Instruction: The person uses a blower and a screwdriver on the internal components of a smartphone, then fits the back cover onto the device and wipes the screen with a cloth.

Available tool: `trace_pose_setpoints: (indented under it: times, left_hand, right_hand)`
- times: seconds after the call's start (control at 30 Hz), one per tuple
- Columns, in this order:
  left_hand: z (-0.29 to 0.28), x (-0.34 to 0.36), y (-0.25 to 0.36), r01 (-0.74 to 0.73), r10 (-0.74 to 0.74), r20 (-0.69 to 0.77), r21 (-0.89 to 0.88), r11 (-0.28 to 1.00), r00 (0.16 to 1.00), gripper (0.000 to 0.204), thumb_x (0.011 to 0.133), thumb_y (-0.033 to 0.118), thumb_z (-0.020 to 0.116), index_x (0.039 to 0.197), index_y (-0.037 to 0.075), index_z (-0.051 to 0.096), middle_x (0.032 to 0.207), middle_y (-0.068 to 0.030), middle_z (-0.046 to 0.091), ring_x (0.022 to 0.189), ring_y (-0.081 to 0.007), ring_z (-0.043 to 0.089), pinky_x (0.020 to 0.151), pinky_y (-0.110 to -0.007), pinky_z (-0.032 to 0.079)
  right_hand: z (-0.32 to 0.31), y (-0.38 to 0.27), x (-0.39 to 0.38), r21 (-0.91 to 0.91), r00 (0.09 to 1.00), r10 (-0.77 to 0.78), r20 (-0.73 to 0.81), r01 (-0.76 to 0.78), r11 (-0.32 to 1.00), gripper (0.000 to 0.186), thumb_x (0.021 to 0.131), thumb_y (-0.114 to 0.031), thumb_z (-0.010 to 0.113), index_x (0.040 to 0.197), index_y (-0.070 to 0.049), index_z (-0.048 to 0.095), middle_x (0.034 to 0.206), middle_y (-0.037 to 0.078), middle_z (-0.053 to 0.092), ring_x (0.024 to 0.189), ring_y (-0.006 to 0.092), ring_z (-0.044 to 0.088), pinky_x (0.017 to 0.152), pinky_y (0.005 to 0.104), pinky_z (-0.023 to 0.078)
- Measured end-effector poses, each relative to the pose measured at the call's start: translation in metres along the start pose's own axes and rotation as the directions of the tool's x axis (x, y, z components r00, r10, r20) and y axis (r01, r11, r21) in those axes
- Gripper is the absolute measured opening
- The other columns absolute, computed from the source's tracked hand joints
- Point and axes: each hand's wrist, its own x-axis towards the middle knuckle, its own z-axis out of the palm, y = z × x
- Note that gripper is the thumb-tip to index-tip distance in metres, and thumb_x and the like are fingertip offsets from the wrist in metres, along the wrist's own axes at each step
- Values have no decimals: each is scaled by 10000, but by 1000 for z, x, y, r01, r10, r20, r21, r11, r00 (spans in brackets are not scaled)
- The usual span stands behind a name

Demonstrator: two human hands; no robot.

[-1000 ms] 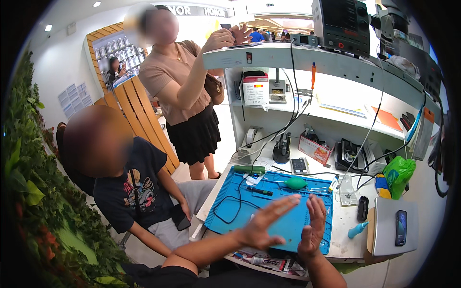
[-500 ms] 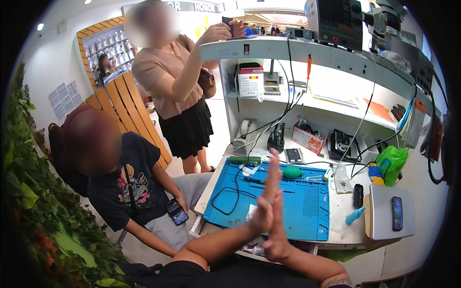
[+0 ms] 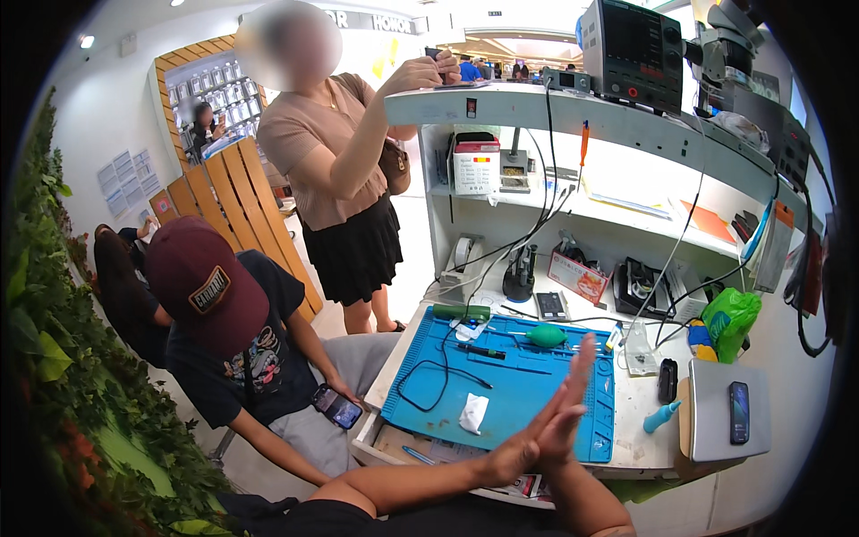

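Observation:
My left hand (image 3: 516, 455) and my right hand (image 3: 562, 434) meet palm to palm over the near right part of a blue repair mat (image 3: 519, 376). The fingers of both are stretched out, pointing up and away from me, and nothing shows between them. On the mat to their left lies a crumpled white tissue (image 3: 473, 413). A black cable (image 3: 443, 365) curls across the mat's left half. Toward the far edge are a green air blower (image 3: 546, 336), a green roll-shaped thing (image 3: 461, 312) and a dark pen-like tool (image 3: 483, 351).
A partly open drawer (image 3: 394, 446) juts out below the mat. On the right are a blue bottle (image 3: 662, 417), a laptop (image 3: 716, 403) and a phone (image 3: 739, 413) on it. A seated person (image 3: 259, 313) holds a phone; another person (image 3: 331, 152) stands at the raised shelf (image 3: 537, 109).
My joined hands have moved right and lower in the view, baring the tissue and the dark pen-like tool. The view has shifted slightly. The seated person's head is lowered.

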Motion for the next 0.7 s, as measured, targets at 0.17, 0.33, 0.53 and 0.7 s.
trace_pose_setpoints:
  times: [0.17,0.33,0.53,0.7]
  left_hand:
    - [-17,24,-4,-123,109,-173,-75,990,979,963,1151,677,317,1786,60,-62,1875,-164,-80,1724,-347,-91,1367,-511,-16]
    - [-2,20,15,-34,30,-46,-87,996,998,935,1160,629,348,1787,28,2,1875,-181,-54,1728,-354,-45,1371,-510,15]
    - [7,-4,-4,73,-61,174,-61,995,983,1029,1114,603,548,1787,43,7,1860,-235,-11,1726,-372,28,1374,-473,92]
    - [-5,-8,-12,50,-83,251,133,990,965,1314,951,693,747,1784,70,-56,1853,-248,-63,1724,-401,-3,1384,-516,68]
  right_hand:
    - [25,-23,-4,-17,967,-168,191,175,984,988,1131,-711,221,1756,51,149,1836,275,140,1708,475,51,1360,587,7]
    - [1,-3,-16,-116,996,-42,84,52,992,1053,1096,-797,163,1767,13,140,1840,252,161,1711,418,128,1355,597,19]
    - [-30,-4,21,-134,995,-24,-93,11,991,1032,1101,-788,253,1765,-3,173,1825,244,215,1702,364,191,1357,574,72]
    - [-33,0,6,-197,1000,-11,13,14,980,1014,1122,-727,332,1755,42,141,1819,285,169,1707,404,122,1363,555,76]
